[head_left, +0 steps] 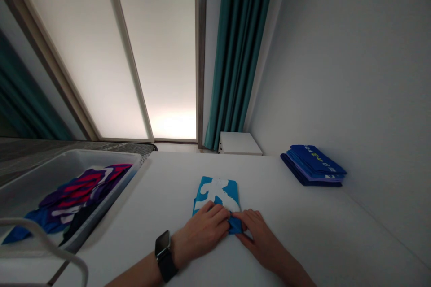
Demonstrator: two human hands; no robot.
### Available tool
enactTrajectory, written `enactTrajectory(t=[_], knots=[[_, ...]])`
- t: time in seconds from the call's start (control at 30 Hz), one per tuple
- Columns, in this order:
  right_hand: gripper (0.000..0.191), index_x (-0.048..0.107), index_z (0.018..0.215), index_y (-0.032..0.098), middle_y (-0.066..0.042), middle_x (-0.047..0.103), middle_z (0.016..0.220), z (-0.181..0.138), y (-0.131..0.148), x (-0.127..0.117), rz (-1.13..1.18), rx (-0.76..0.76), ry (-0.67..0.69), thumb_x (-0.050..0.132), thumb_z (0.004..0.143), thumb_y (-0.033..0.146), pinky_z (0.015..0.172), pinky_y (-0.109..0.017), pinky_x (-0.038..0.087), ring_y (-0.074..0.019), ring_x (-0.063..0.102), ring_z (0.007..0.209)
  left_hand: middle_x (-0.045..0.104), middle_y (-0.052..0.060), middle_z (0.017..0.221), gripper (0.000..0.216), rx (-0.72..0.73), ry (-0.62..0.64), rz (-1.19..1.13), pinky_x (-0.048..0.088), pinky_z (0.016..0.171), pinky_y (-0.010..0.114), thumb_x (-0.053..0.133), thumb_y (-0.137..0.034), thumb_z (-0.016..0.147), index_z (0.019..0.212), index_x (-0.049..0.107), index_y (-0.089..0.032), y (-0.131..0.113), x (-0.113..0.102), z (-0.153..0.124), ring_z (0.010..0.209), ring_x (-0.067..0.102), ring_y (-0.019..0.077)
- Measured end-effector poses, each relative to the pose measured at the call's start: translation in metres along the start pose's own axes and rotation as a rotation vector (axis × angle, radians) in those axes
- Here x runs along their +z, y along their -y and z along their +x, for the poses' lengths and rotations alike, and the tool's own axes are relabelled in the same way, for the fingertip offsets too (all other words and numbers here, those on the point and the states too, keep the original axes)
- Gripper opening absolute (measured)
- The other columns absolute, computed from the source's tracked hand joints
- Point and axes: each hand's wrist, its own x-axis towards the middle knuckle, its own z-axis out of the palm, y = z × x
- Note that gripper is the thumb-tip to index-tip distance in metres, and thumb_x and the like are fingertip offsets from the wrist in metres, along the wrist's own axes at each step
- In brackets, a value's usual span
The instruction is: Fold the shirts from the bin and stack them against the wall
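A bright blue folded garment with a large white print (218, 188) lies on the white table (161, 202) in front of me. My left hand (210, 226), with a dark smartwatch on its wrist, rests over the near side of the garment, its fingers curled into the fabric. At the near right corner, my right hand (257, 235) pinches the cloth between thumb and fingers. The fingertips of both hands almost meet there. The left palm hides part of the garment's near edge.
A stack of folded blue garments (313, 166) sits at the right by the wall. On the left stands a translucent plastic bin (133, 159) with crumpled purple, red and blue clothes (84, 193). A pale curved tube (50, 242) crosses the lower left. Beyond the table is a white cabinet (239, 142).
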Motion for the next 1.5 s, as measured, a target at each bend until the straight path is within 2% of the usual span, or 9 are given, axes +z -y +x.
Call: enactTrajectory(t=[0.13,0.3,0.5,0.63,0.73,0.9,1.13,1.4,1.5], knots=[[0.038,0.053,0.117,0.025,-0.003,0.062,0.093,-0.001,-0.002,0.000,0.008,-0.001,0.008,0.052,0.083,0.008,0.087,-0.040,0.045,-0.0198,0.056,0.086,0.060,0.003,0.096,0.009,-0.028,0.013,-0.047,0.038,0.081,0.035,0.060,-0.024,0.092,0.086,0.057,-0.018,-0.001,-0.002,-0.001,0.089,0.054,0.0176],[0.043,0.051,0.121,0.024,-0.004,0.061,0.095,-0.002,-0.001,-0.001,-0.012,-0.015,0.008,0.057,0.081,0.010,0.090,-0.042,0.044,-0.0210,0.056,0.089,0.059,0.004,0.089,0.008,-0.011,0.017,0.066,0.037,0.080,0.035,0.054,-0.019,0.095,0.088,0.057,-0.017,-0.008,0.009,-0.002,0.086,0.054,0.0185],[0.032,0.055,0.111,0.023,-0.003,0.060,0.086,-0.003,0.004,-0.004,-0.086,-0.064,0.022,0.053,0.083,0.008,0.084,-0.040,0.045,-0.0207,0.055,0.084,0.060,0.003,0.093,0.006,0.055,0.036,0.039,0.038,0.084,0.035,0.054,-0.019,0.094,0.089,0.057,-0.017,-0.003,0.000,-0.008,0.088,0.054,0.0180],[0.028,0.055,0.108,0.024,-0.003,0.061,0.089,-0.003,0.005,-0.004,-0.099,-0.087,0.012,0.057,0.084,0.011,0.082,-0.038,0.045,-0.0211,0.056,0.086,0.060,0.005,0.100,0.017,-0.070,0.039,-0.054,0.040,0.087,0.036,0.057,-0.028,0.092,0.107,0.056,-0.019,0.008,-0.013,-0.019,0.093,0.055,0.0198],[0.019,0.054,0.101,0.023,-0.003,0.060,0.086,-0.002,0.004,-0.001,-0.106,-0.055,-0.018,0.059,0.085,0.013,0.078,-0.036,0.046,-0.0211,0.056,0.085,0.059,0.005,0.103,0.020,-0.134,0.067,-0.081,0.040,0.088,0.036,0.060,-0.030,0.089,0.107,0.056,-0.021,0.013,-0.016,-0.024,0.096,0.055,0.0214],[0.009,0.053,0.095,0.022,-0.002,0.061,0.085,-0.002,0.001,0.003,-0.100,-0.039,-0.025,0.052,0.090,0.015,0.076,-0.033,0.045,-0.0196,0.056,0.082,0.057,0.005,0.114,0.024,-0.140,0.082,-0.081,0.039,0.094,0.038,0.064,-0.026,0.087,0.109,0.056,-0.022,0.019,-0.021,-0.031,0.107,0.053,0.0231],[0.015,0.053,0.097,0.022,-0.003,0.062,0.090,-0.003,-0.002,-0.001,-0.023,-0.079,-0.003,0.043,0.094,0.012,0.078,-0.034,0.043,-0.0187,0.055,0.084,0.057,0.006,0.116,0.019,-0.209,0.168,-0.158,0.045,0.089,0.036,0.057,-0.018,0.090,0.108,0.058,-0.024,0.030,-0.039,-0.052,0.105,0.052,0.0225],[0.019,0.055,0.092,0.023,-0.002,0.060,0.086,-0.008,-0.007,-0.001,0.046,-0.058,-0.063,0.040,0.091,0.010,0.079,-0.033,0.043,-0.0178,0.055,0.082,0.058,0.007,0.118,0.017,-0.244,0.120,-0.374,0.046,0.091,0.033,0.046,-0.016,0.095,0.096,0.061,-0.023,0.033,-0.045,-0.058,0.108,0.053,0.0207],[0.019,0.053,0.088,0.022,-0.003,0.057,0.086,-0.005,-0.004,-0.004,0.097,-0.043,-0.103,0.039,0.091,0.010,0.078,-0.032,0.044,-0.0180,0.055,0.083,0.060,0.007,0.115,0.018,-0.315,0.060,-0.435,0.044,0.094,0.034,0.043,-0.018,0.097,0.104,0.059,-0.022,0.037,-0.046,-0.058,0.107,0.054,0.0200]])
